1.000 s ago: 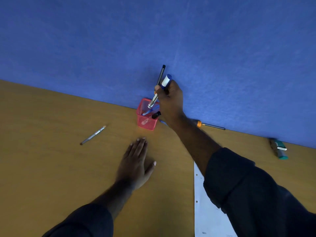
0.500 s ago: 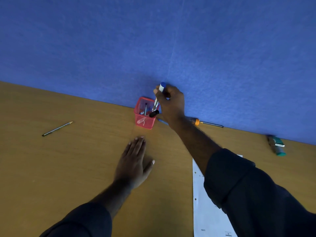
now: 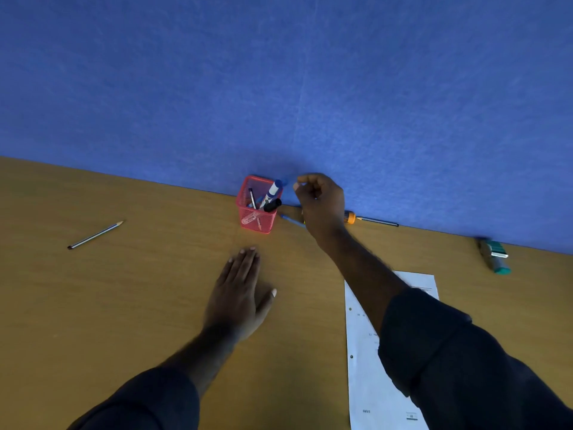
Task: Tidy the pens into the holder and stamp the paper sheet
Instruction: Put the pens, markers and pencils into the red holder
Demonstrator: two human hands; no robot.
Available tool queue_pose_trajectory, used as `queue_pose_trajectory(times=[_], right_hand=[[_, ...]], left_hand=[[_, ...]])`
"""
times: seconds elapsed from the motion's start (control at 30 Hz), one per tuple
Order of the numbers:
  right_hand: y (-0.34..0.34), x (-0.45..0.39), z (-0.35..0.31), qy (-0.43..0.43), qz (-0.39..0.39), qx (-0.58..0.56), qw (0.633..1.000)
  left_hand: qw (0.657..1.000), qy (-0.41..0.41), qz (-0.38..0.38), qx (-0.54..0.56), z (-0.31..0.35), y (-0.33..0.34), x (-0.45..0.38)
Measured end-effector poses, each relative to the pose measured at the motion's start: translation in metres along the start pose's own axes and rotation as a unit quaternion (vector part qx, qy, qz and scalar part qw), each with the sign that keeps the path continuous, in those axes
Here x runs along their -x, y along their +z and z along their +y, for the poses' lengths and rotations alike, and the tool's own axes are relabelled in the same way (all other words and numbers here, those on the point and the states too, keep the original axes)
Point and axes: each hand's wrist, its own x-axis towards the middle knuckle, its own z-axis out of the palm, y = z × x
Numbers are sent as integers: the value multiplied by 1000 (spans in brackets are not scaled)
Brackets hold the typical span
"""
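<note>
A red mesh holder (image 3: 256,219) stands against the blue partition, with a blue-capped white marker (image 3: 273,190), a black-capped marker (image 3: 273,205) and a thin pen inside. My right hand (image 3: 319,200) hovers just right of it, fingers loosely curled, holding nothing. My left hand (image 3: 240,293) lies flat on the desk in front of the holder. A pencil (image 3: 95,235) lies far left. A blue pen (image 3: 291,220) and an orange-and-black pen (image 3: 372,220) lie by the partition. A green stamp (image 3: 494,255) sits at the far right. The paper sheet (image 3: 366,352) is partly under my right arm.
The wooden desk (image 3: 124,305) ends at the blue partition wall (image 3: 279,88) along the back. My dark sleeves cover the lower part of the view.
My right hand lowered the blue-capped marker and the thin pen into the holder, let them go and drew back to the right. The left hand stayed flat.
</note>
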Motion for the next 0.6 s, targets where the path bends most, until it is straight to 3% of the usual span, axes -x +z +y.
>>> queue_pose_trajectory(times=[0.2, 0.37, 0.6], right_hand=[[-29, 21, 41, 22, 2, 93, 995], [-53, 33, 68, 0, -18, 223, 975], [-66, 37, 80, -38, -53, 298, 952]], left_hand=[[1000, 2, -7, -8, -1, 2, 0], [1000, 7, 6, -10, -1, 0, 0], [1000, 16, 6, -11, -4, -2, -1]])
